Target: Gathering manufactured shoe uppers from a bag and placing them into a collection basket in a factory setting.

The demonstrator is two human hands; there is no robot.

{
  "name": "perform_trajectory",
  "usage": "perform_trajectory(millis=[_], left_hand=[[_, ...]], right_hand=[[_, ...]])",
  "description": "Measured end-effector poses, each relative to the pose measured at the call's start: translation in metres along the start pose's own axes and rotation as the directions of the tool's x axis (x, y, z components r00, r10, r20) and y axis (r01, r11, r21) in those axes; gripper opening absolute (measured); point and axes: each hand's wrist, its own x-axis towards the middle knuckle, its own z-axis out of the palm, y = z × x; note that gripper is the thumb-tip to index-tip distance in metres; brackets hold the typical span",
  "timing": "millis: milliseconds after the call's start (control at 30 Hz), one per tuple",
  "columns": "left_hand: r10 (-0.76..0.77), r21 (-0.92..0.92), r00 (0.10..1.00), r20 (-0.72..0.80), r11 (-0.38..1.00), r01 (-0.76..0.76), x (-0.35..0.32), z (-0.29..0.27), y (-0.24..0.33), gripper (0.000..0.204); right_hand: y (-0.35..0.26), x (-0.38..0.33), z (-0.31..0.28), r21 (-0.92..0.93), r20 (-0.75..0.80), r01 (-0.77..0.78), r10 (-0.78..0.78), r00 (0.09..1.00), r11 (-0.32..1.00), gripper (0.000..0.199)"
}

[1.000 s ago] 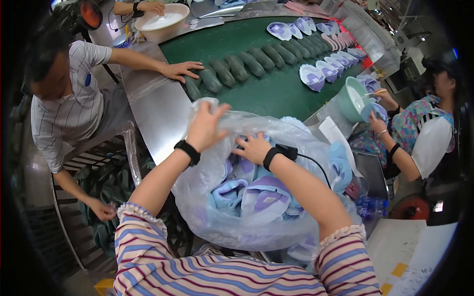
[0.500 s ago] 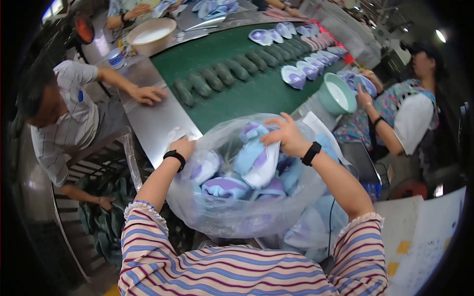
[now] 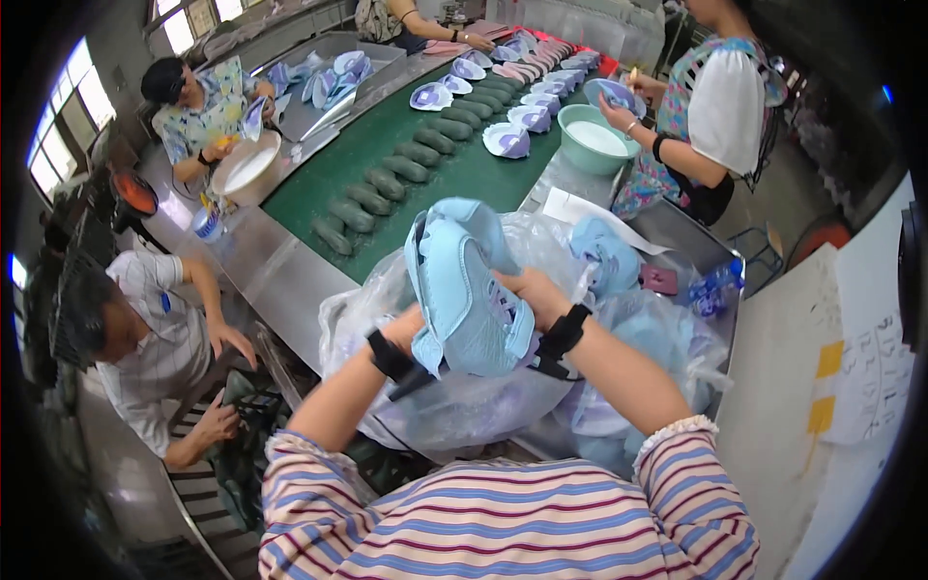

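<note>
A light blue shoe upper [image 3: 462, 304] is raised in front of me over a clear plastic bag [image 3: 362, 309]. My right hand [image 3: 535, 298] is closed on the upper's right edge, by its lacing holes. My left hand [image 3: 404, 329] grips the left side, its fingers mostly hidden behind the upper. More light blue uppers [image 3: 607, 253] lie to the right, some of them inside plastic.
Ahead runs a green conveyor belt [image 3: 290, 227] carrying dark green shoe lasts [image 3: 414, 172] and white-purple uppers [image 3: 507, 140]. A mint basin [image 3: 585, 159] and a beige basin [image 3: 242, 184] flank it. Co-workers sit or stand on both sides; one at left handles dark lasts [image 3: 242, 425].
Both hands were at the open bag among the uppers. Now they hold a light blue upper above it. The view has shifted, and the person at left now has a hand on the lasts.
</note>
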Motion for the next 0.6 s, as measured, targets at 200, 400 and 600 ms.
perform_trajectory(millis=[200,400,600], left_hand=[[0.347,-0.116,0.922,-0.171,0.922,-0.369,-0.028,0.108,-0.003,0.030],[0.691,0.535,0.568,-0.447,0.715,-0.450,-0.011,0.102,0.029,0.045],[0.762,0.569,0.511,-0.398,0.642,-0.514,-0.010,0.104,0.032,0.040]], right_hand=[[0.027,-0.034,-0.032,0.004,-0.371,0.225,-0.207,0.905,0.974,0.028],[0.071,-0.077,-0.120,0.681,-0.008,0.186,-0.248,0.969,0.708,0.047],[0.025,-0.078,-0.049,-0.194,-0.314,0.297,-0.346,0.884,0.935,0.037]])
